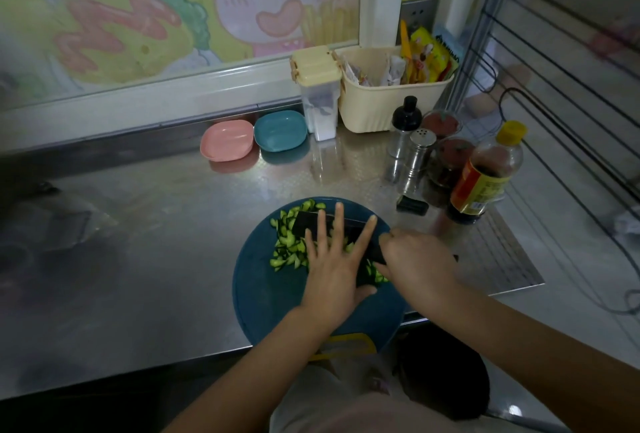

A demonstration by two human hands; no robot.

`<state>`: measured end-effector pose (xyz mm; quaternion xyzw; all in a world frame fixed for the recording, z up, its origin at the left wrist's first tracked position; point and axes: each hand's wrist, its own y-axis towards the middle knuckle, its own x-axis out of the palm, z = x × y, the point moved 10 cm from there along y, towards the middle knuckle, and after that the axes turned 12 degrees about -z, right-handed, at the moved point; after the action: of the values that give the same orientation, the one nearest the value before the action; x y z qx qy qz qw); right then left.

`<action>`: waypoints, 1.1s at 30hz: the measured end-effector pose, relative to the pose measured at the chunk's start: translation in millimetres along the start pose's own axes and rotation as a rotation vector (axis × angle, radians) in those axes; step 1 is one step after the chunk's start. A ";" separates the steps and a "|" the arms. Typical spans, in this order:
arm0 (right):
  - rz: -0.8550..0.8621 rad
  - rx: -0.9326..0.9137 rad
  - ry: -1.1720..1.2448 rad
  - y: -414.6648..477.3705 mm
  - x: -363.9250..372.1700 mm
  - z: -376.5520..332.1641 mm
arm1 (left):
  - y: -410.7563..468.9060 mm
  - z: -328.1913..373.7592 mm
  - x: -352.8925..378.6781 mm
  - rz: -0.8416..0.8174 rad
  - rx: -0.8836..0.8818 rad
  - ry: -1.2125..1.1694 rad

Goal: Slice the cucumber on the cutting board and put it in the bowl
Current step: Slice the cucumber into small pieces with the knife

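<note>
Round blue cutting board [263, 294] at the front of the steel counter [156, 225], reaching the near edge.

Cucumber slices [287, 245] heaped on the far half of the board, all thin green pieces. Most left of and beneath the hands, a few more visible between the two hands.

Dark-bladed knife [355, 229] laid across the heap, blade running from upper left to lower right.

Left hand [332, 273] flat on top of the blade. Fingers [338, 225] straight and spread, thumb out toward the other hand, nothing gripped.

Right hand [415, 259] just beside it, fingers curled round the knife handle. Handle itself almost wholly hidden inside the grip.

Pink bowl [227, 145] and teal bowl [280, 130] side by side at the back of the counter, against the wall ledge, well apart from the board. Touching or merely close: cannot tell.

At right rear, grouped near the counter's right edge:
- cream basket [388, 103] holding packets
- glass shaker [417, 155] with a metal cap
- dark-sauce bottle [485, 176] with a yellow cap — upright, nearest the right hand
</note>
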<state>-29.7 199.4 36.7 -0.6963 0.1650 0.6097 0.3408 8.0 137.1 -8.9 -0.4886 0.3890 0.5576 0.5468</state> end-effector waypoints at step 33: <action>-0.143 0.067 0.210 -30.0 19.5 80.8 | 8.5 -72.9 23.4 0.038 -0.194 0.073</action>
<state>-65.9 279.0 24.2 -0.7546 0.1700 0.5016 0.3874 10.0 71.0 -48.4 -0.5517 0.3624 0.5847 0.4717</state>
